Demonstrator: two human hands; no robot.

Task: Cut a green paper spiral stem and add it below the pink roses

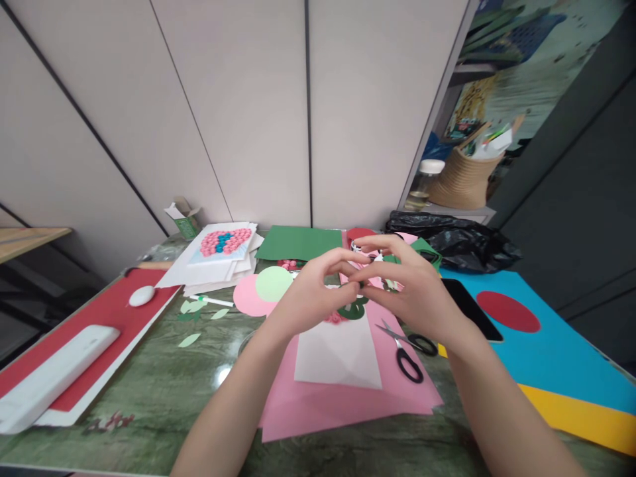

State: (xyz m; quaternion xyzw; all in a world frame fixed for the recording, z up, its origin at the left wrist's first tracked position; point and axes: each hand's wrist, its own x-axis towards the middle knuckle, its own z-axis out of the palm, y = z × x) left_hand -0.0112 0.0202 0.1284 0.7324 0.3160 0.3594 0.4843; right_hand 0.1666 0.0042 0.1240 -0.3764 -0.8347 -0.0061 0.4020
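My left hand (320,291) and my right hand (412,285) meet at the fingertips above a white sheet (338,354). Between the pinched fingers is a curled dark green paper strip (354,309); its loops hang just below them, and the fingers partly hide it. Behind the fingers, a pink paper rosette (335,318) shows at the sheet's upper part. The white sheet lies on larger pink paper (318,414). Beside my right wrist, scissors (408,361) with black handles lie with their blades slightly apart.
Left are pink and light green circles (274,285), cut paper leaves (189,340), a glue-like white tube (213,301) and a heart picture (226,242). Green card (301,243) lies behind. Right are a black phone-like slab (470,308), blue paper (561,351) and a black bag (457,242).
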